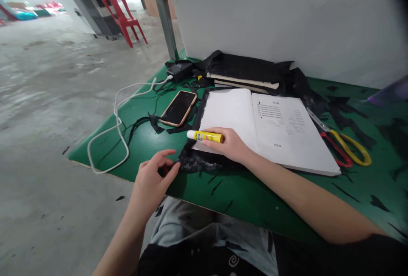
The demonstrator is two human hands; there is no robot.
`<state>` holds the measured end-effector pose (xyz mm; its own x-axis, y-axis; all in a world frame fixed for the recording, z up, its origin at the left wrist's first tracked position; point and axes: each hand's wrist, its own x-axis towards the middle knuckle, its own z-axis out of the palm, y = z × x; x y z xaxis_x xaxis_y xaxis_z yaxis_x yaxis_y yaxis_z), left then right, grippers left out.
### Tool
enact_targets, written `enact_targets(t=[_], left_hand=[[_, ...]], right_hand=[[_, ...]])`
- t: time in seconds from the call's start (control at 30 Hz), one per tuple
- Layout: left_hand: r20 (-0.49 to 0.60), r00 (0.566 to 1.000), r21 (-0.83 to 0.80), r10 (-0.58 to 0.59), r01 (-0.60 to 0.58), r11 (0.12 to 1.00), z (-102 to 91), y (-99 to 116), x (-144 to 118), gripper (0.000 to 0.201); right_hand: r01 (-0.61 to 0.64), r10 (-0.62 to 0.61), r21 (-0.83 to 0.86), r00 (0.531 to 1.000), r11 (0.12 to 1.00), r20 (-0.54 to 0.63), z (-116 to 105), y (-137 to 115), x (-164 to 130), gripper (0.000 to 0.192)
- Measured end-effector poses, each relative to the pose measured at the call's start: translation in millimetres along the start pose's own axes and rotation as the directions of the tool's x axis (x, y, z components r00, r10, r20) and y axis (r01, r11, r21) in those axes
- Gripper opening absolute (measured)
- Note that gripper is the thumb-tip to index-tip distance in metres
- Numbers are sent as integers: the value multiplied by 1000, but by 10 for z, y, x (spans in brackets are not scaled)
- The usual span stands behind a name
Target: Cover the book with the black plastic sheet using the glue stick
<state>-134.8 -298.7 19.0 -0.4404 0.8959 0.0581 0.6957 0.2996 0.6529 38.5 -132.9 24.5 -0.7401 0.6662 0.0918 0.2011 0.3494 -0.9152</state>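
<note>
Green bench (159, 143) is standing against a pale wall (287, 21). Right hand (231, 144) is gripping a yellow glue stick (206, 136), likely light, stiff and smooth, best held around its barrel, over an open book (228, 114). Left hand (154, 176), fingers parted, is resting at the black cover (199, 164). Scissors (337, 138) are lying right.

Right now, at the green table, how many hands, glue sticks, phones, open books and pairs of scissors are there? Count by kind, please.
Hands: 2, the left hand and the right hand
Glue stick: 1, in the right hand
Phone: 1
Open book: 1
Scissors: 1 pair
Total: 6
</note>
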Motion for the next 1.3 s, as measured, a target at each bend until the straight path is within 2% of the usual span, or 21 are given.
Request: enact_targets(t=[0.17, 0.3, 0.37, 0.5, 0.67, 0.77, 0.9, 1.3], left_hand=[[-29, 1000, -13, 7, -7, 1000, 1, -41, -17, 28], [-51, 998, -7, 23, -23, 1000, 30, -33, -15, 28], [-59, 998, 5, 24, -24, 1000, 47, -28, -19, 29], [-77, 997, 19, 9, -8, 1000, 65, -26, -43, 32], [-82, 997, 18, -15, 17, 1000, 65, -24, -76, 36], [-73, 997, 19, -9, 10, 1000, 68, -21, -88, 36], [-76, 997, 55, 11, -7, 998, 76, -15, -92, 31], [-167, 978, 203, 127, -92, 975, 116, -14, -120, 18]], right_hand=[[-105, 103, 196, 995, 975, 16, 36, 46, 18, 33], [-136, 145, 238, 989, 962, -19, 65, 32, 43, 32], [-96, 109, 277, 994, 956, -31, 89, -6, 37, 32], [52, -50, 332, 999, 942, -14, 146, -54, 0, 39], [207, -222, 131, 968, 970, 120, 187, 11, -14, 37], [235, -223, -44, 957, 971, 188, 209, 46, -4, 39], [248, -197, -253, 957, 935, 211, 251, 60, 4, 37], [263, -199, -330, 956, 907, 215, 274, 92, 14, 41]])
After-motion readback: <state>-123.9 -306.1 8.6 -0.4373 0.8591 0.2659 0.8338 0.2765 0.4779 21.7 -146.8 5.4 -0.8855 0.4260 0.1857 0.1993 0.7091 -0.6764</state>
